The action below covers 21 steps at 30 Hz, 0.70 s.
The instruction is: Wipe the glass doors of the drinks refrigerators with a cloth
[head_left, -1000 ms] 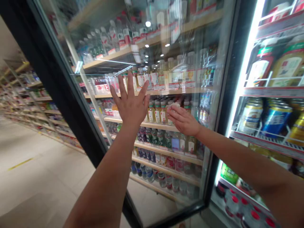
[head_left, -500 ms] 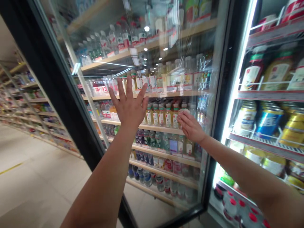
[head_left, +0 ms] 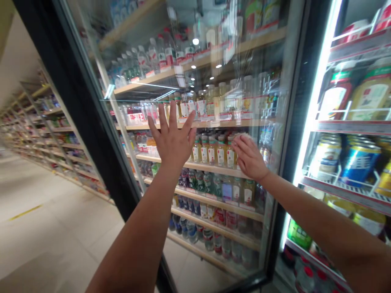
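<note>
A glass cooler door in a black frame stands swung open before me. Against its pane my left hand lies flat with the fingers spread, holding nothing. To the right, my right hand is pressed to the same glass, its fingers together over a pale, crumpled cloth. Only the cloth's upper edge shows above the fingers; the rest is hidden under the hand.
Through the glass I see wooden shelves of bottled drinks. At right the lit cooler holds bottles and cans, including a blue can. Long store shelves run along the left beside the pale tiled floor.
My right hand has slid slightly up the glass with the cloth. My left hand stays spread on the pane. The whole view has shifted a little to the left.
</note>
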Each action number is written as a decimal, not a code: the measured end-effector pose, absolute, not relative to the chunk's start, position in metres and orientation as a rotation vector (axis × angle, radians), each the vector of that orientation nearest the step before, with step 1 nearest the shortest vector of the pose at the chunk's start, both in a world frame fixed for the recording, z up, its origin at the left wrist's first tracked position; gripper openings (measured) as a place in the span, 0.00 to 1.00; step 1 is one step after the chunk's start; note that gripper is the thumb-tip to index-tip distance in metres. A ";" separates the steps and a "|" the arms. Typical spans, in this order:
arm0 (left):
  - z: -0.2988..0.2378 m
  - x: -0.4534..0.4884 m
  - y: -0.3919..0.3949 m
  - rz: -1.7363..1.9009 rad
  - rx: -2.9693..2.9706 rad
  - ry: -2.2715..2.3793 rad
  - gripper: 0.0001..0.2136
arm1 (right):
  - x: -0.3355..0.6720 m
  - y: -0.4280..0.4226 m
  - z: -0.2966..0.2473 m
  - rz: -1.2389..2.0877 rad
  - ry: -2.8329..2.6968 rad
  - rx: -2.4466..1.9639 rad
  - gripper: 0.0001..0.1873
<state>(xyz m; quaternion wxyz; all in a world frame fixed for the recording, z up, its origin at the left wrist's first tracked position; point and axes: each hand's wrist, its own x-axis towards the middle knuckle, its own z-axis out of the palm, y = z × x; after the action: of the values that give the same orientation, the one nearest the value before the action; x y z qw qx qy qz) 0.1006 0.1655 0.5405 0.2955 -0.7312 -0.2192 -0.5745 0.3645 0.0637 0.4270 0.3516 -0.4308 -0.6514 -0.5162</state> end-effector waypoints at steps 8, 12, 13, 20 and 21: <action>0.539 0.096 0.164 -1.340 -1.943 -0.487 0.29 | 0.343 0.105 0.568 -1.277 -1.202 -1.088 0.30; 0.537 0.093 0.165 -1.274 -1.907 -0.428 0.29 | 0.303 0.120 0.603 -1.262 -1.312 -1.054 0.30; 0.535 0.092 0.165 -1.279 -1.880 -0.422 0.29 | 0.297 0.122 0.610 -1.276 -1.403 -1.025 0.31; 0.483 0.087 0.157 -1.246 -1.846 -0.309 0.27 | 0.288 0.118 0.624 -1.328 -1.647 -0.886 0.35; 0.471 0.087 0.155 -1.260 -1.856 -0.343 0.28 | 0.283 0.117 0.614 -1.321 -1.625 -0.893 0.35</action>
<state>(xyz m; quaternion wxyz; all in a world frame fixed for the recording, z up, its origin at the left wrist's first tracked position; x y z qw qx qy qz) 0.0873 0.1551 0.4715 0.4227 -0.7412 -0.1370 -0.5031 0.2828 0.1174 0.6138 0.4189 -0.3562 -0.6482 -0.5268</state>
